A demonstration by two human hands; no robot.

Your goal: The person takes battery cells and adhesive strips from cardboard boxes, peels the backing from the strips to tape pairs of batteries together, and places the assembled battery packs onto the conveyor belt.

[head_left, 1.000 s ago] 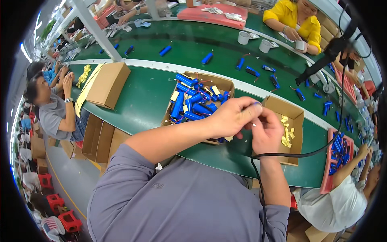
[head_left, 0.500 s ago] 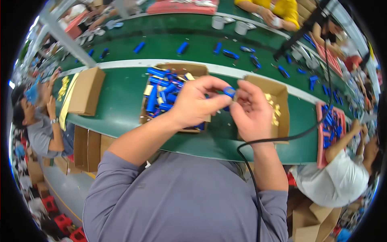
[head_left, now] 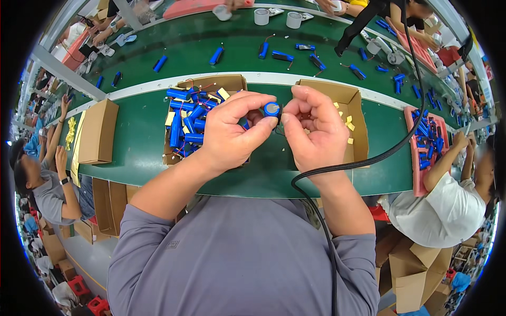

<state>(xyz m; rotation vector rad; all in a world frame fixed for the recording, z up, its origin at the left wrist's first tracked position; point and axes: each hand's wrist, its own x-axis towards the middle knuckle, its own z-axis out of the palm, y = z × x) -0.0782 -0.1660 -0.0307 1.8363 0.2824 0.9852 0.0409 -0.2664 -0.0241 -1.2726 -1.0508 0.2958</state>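
Over the bench, in front of my chest, a blue cylindrical battery cell [head_left: 272,109] is pinched between my left thumb and forefinger. Its round metal end faces up toward me. My left hand [head_left: 232,126] is closed on it, the other fingers curled beneath. A thin dark strip or wire runs along the cell's right side. There my right hand [head_left: 315,129] has its thumb and curled fingers drawn in against it; what they pinch is too small to make out. Behind my left hand stands a cardboard box [head_left: 234,83] full of blue battery cells [head_left: 182,124] with yellow pads.
An open carton [head_left: 358,118] with small yellow pieces [head_left: 349,124] sits behind my right hand. A black cable [head_left: 363,162] crosses over my right forearm. Beyond a white rail, a green belt [head_left: 184,58] carries scattered cells. Co-workers sit at both sides; a pink tray [head_left: 416,179] stands right.
The view has shifted, so the bench things appear further left and higher. The cell's metal end now shows clearly between my hands, and my right fingers have curled in closer beside it.
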